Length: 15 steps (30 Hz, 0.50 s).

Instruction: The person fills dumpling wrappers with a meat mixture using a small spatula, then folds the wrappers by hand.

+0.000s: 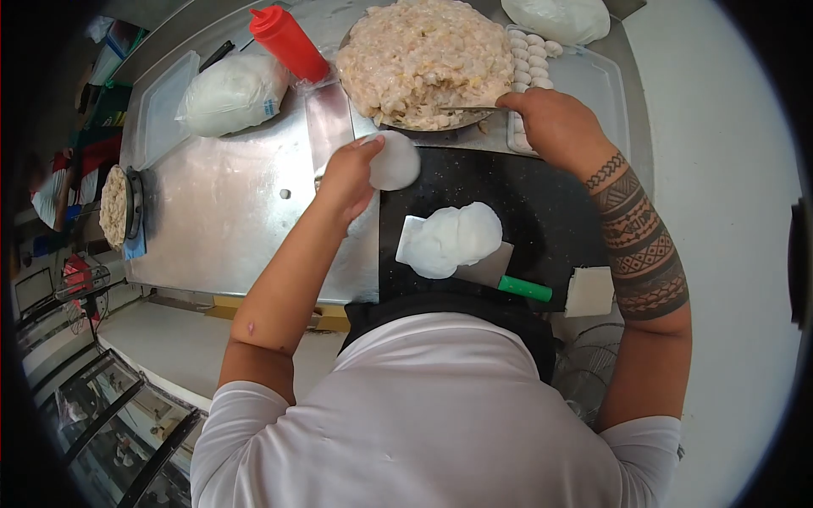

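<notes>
Left hand: fingers pinching one wrapper, thin, white, round, held near the filling. Right hand: fingers closed on a flat tool, tip at the filling, which is moist, lumpy, heaped. Step, apparently: scooping; the next move likely calls for a level wrapper. Wrapper stack: soft, overlapping rounds, on the black board, smooth and speckled.

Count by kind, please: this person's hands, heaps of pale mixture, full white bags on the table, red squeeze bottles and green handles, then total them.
Left hand and right hand: 2
Heaps of pale mixture: 2
Full white bags: 2
Red squeeze bottle: 1
Green handle: 1
Total: 8
</notes>
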{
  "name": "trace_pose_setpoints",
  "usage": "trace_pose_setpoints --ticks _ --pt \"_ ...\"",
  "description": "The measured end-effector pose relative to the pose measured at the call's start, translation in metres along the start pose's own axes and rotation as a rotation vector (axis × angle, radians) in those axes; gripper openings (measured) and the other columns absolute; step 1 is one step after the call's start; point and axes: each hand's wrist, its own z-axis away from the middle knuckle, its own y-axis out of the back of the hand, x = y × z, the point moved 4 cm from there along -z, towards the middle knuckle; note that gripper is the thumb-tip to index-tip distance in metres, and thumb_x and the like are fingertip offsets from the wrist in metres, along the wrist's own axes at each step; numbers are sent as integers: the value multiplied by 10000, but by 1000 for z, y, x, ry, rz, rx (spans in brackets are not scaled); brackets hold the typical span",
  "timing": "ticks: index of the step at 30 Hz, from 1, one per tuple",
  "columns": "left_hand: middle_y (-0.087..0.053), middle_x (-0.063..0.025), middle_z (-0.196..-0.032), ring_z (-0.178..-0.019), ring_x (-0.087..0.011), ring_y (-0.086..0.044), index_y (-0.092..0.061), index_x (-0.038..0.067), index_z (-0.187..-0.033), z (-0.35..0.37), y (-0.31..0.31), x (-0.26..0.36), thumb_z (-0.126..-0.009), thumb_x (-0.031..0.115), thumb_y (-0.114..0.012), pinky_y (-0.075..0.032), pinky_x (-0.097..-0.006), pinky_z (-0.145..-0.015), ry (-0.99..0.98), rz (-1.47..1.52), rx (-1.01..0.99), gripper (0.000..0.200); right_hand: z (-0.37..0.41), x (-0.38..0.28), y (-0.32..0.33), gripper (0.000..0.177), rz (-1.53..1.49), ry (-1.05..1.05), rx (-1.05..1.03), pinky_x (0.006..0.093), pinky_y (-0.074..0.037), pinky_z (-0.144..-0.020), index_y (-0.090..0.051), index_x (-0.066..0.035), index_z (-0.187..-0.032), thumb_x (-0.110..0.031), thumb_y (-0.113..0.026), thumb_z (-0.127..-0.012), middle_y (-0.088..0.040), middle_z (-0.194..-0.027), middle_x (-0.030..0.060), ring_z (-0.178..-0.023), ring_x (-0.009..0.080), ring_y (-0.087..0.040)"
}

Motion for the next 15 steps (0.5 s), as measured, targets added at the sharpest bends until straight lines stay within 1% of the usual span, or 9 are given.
trace_pose_setpoints --ticks 1,2,4,5,7,8,10,11,15 --pt "-645 -193 -1296 -1194 -311 -647 -540 -86 -1320 -1 -8 -6 -1110 202 -456 -491 -430 -1093 77 122 -2 367 1 -1 1 402 11 -57 -43 471 -552 -867 -693 -152 -1283 -36 -556 -923 -713 -1070 151 -1008 367 -682" --pt "-645 -193 -1296 -1194 -311 -647 -540 -86 -1320 -3 -17 -8 -1110 202 -456 -491 -430 -1093 78 117 -3 367 3 -2 -5 402 9 -60 -41 471 -552 -867 -693 -152 -1283 -36 -556 -923 -713 -1070 151 -1008 367 -682" --pt "-592 -198 -1360 -1261 -317 -604 -465 -69 -1387 -8 -29 -15 -1125 203 -404 -458 -466 -1142 155 448 122 383 7 -6 -23 386 -90 -31 -7 473 -550 -858 -694 -132 -1275 -39 -539 -934 -708 -1051 172 -1001 375 -682" --pt "-542 -204 -1404 -1320 -332 -557 -411 -56 -1417 -13 -33 -16 -1137 222 -359 -419 -507 -1178 140 515 85 398 10 -9 -26 386 -89 -30 -8 473 -550 -858 -694 -132 -1275 -39 -539 -934 -708 -1051 172 -1001 375 -682" --pt "-519 -221 -1441 -1339 -346 -545 -400 -56 -1433 -19 -38 -20 -1142 241 -338 -409 -516 -1189 115 588 45 421 17 -15 -28 394 -262 -20 60 474 -556 -880 -695 -133 -1274 -33 -550 -921 -722 -1045 172 -1021 368 -691" --pt "-496 -238 -1478 -1359 -359 -533 -390 -56 -1450 -21 -41 -20 -1146 260 -317 -399 -525 -1201 94 658 8 444 22 -18 -33 394 -262 -21 59 474 -556 -880 -695 -133 -1274 -33 -550 -921 -722 -1045 172 -1021 368 -691" --pt "-488 -244 -1483 -1372 -367 -521 -385 -63 -1453 -23 -41 -22 -1147 266 -306 -394 -530 -1204 93 675 13 456 33 -26 -44 392 -460 -21 105 480 -548 -874 -687 -126 -1278 -28 -547 -924 -698 -1042 168 -1006 374 -675" --pt "-481 -250 -1489 -1384 -375 -508 -380 -69 -1456 -22 -41 -22 -1148 273 -295 -388 -535 -1208 92 689 18 468 38 -34 -45 401 -425 40 177 478 -543 -852 -679 -130 -1286 -26 -557 -919 -676 -1033 149 -995 360 -665" --pt "-477 -255 -1492 -1384 -385 -504 -374 -83 -1456 -18 -32 -21 -1146 277 -303 -379 -545 -1210 125 664 50 480 52 -43 -41 399 -346 24 95 467 -549 -832 -681 -133 -1282 -35 -554 -917 -671 -1017 139 -999 342 -666"
